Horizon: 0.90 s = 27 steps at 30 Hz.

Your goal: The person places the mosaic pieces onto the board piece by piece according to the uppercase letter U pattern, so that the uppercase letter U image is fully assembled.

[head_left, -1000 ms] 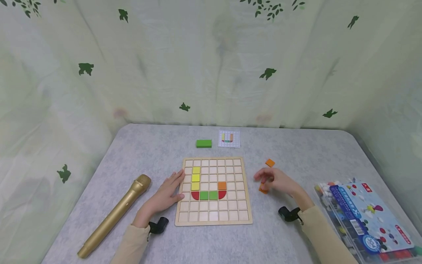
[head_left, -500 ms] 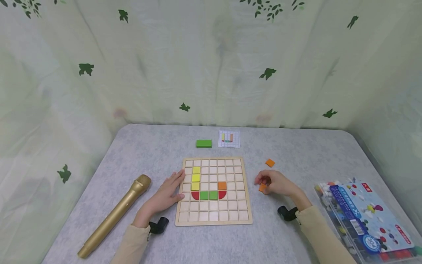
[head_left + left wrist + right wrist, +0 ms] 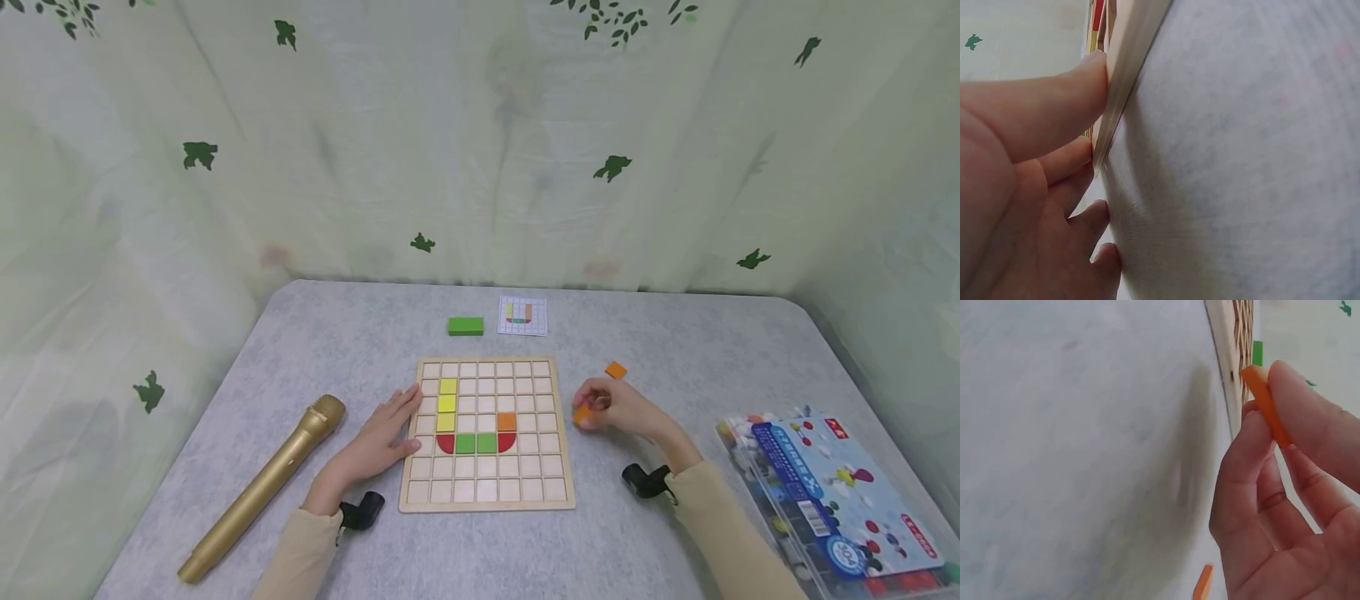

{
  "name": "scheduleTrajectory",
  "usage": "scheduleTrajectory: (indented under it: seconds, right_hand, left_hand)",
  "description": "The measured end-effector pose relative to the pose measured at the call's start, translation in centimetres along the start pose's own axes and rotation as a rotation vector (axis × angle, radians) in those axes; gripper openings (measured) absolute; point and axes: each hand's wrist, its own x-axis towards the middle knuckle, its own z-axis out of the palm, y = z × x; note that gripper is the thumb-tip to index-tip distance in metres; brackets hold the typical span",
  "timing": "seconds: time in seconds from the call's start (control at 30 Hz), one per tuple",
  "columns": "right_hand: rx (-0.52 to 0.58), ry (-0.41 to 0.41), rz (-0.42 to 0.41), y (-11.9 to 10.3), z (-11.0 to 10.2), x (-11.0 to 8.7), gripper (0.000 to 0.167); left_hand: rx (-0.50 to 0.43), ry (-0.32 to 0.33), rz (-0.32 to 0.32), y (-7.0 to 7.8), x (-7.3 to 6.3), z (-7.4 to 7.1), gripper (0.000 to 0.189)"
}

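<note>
My right hand [image 3: 626, 410] pinches an orange square tile [image 3: 1266, 403] between thumb and fingers, just right of the wooden grid board [image 3: 564, 492]. Straight fingers of my left hand [image 3: 378, 437] rest against the board's left edge; the left wrist view shows thumb and fingertips right at the wooden rim [image 3: 1124, 75]. On the board, yellow tiles [image 3: 447, 403] form a column, with red rounded pieces [image 3: 446, 443] and green tiles [image 3: 476, 443] in a row below. One orange tile [image 3: 506, 422] sits above the right red piece. Another orange tile [image 3: 616, 370] lies on the table beyond my right hand.
Behind the board lie a green block [image 3: 466, 327] and a small card [image 3: 522, 316] printed with a coloured U-shaped pattern. A gold microphone [image 3: 262, 487] lies at the left. A clear plastic case [image 3: 847, 500] with a blue-labelled cover stands at the right.
My right hand has taken hold of the orange tile that lay on the table and has moved it left toward the board. The left hand has stayed at the board's edge.
</note>
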Motion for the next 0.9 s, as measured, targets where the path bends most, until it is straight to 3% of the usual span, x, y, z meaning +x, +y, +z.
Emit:
scheduleTrajectory:
  seconds: [0.33, 0.63, 0.9]
  right_hand:
    - [0.069, -0.024, -0.07, -1.7, 0.8, 2.3, 0.022]
    - [-0.001, -0.041, -0.118, -3.1, 1.8, 4.2, 0.017]
    - [-0.008, -0.069, -0.104, -3.8, 3.2, 6.3, 0.015]
  left_hand:
    - [-0.007, -0.006, -0.005, 0.1, 0.0, 0.0, 0.067]
    - [0.001, 0.003, 0.002, 0.1, 0.0, -0.1, 0.067]
    - [0.005, 0.007, 0.012, 0.0, 0.0, 0.0, 0.067]
